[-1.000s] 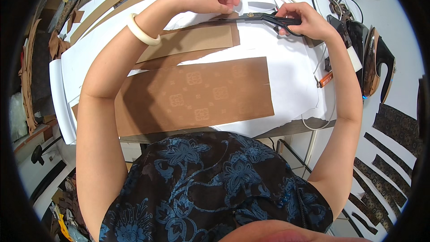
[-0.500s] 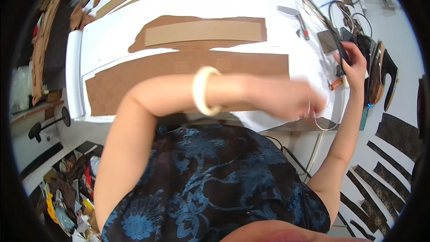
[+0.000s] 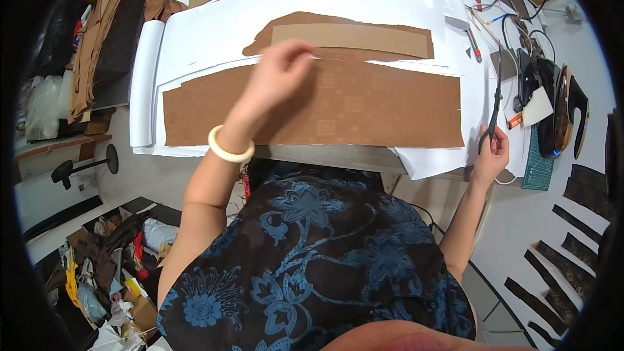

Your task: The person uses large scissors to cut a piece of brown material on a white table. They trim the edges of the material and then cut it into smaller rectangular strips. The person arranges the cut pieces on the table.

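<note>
At frame right, the right hand (image 3: 492,154) grips scissors (image 3: 497,101) withdrawn from the smaller fabric (image 3: 261,39), suspending cutting; the left hand (image 3: 278,73), left of centre, has indeterminable closure.

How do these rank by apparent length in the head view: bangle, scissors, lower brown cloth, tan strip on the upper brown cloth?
1. Lower brown cloth
2. Tan strip
3. Scissors
4. Bangle, clearly shortest, though nearness may enlarge it
</note>
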